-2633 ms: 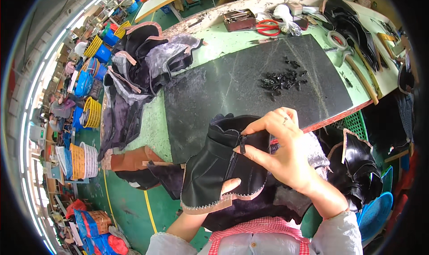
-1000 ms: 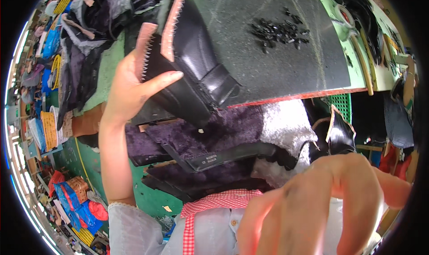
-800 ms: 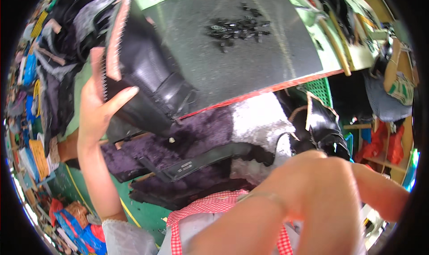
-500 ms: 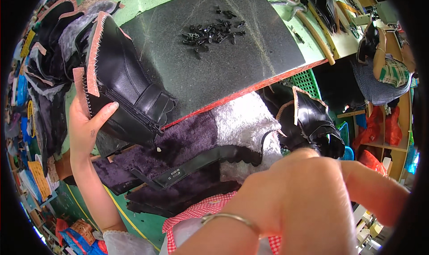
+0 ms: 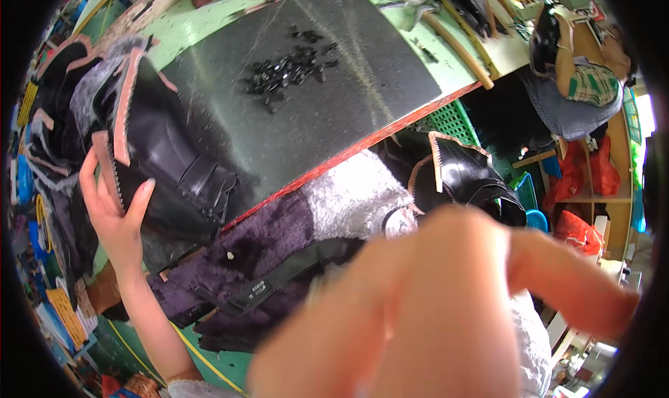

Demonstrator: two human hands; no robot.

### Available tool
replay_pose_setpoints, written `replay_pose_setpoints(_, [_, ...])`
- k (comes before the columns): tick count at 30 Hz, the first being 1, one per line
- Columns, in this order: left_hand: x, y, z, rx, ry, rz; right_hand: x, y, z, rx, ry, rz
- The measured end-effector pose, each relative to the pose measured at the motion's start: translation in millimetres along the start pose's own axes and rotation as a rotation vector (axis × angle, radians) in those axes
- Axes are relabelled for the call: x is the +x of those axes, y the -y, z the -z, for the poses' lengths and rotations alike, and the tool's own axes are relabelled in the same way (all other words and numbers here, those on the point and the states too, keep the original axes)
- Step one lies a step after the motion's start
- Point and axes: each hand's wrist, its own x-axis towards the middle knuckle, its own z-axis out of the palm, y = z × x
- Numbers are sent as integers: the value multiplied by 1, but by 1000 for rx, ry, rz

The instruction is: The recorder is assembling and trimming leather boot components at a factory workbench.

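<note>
From mid-view, bare black mat (image 5: 338,116) leaves passage at twelve o'clock; small black pieces (image 5: 286,72) obstruct eleven, the boot upper (image 5: 159,134) ten, the right hand (image 5: 446,300) five.

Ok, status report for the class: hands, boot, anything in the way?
Left hand gripping black boot near its pink-trimmed edge. Right hand blurred in foreground, grip unclear. It blocks part of the purple fur.

The boot upper (image 5: 162,129) is black, its zigzag-stitched edging (image 5: 126,105) pink; the mat (image 5: 341,116) is pale-streaked charcoal; the tabletop (image 5: 171,23) is light green, its rim (image 5: 334,158) red; the fleece (image 5: 268,220) is purple and silvery white; a co-worker's sleeve (image 5: 594,88) is green-and-cream plaid.
</note>
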Motion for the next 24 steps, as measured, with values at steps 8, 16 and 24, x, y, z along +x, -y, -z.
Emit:
replay_pose_setpoints(8, [19,20,13,44,-14,-74,-89,172,220,-902,-1062,323])
replay_pose_setpoints(16, [31,27,26,377,30,-32,-171,384,433,-2049,-1610,-68])
replay_pose_setpoints(24, [-10,66,90,506,-117,442,-174,507,559,-2230,-1404,-253])
